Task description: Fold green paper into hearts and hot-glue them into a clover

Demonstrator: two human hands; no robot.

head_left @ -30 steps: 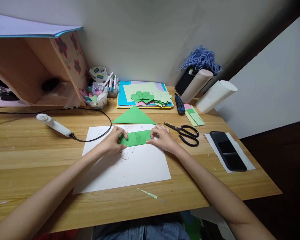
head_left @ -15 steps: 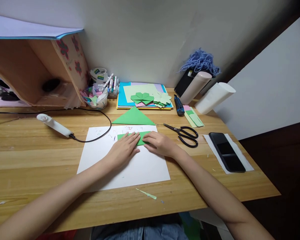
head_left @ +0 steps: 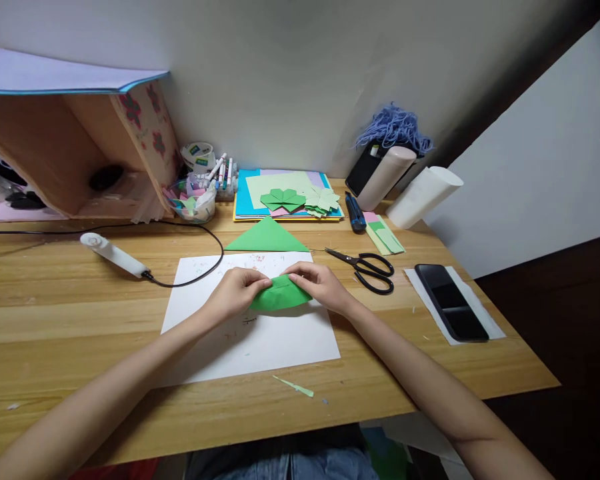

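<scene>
A piece of green paper with crease lines is held up and slightly bowed over a white sheet. My left hand pinches its left side, thumb on the near face. At its upper right, my right hand grips the paper between thumb and fingers. The fingertips behind the paper are hidden. Just beyond the white sheet lies a folded green paper triangle. Black-handled scissors rest on the table to the right of my right hand.
Behind stand stacked coloured papers with green folded shapes, a tub of scraps and markers. A corded white tool lies left. On the right are a utility knife, paper rolls and a phone.
The green paper lay flat under my hands; now it is lifted and bowed. My left hand went from flat to pinching its left side, and my right hand grips the other side.
</scene>
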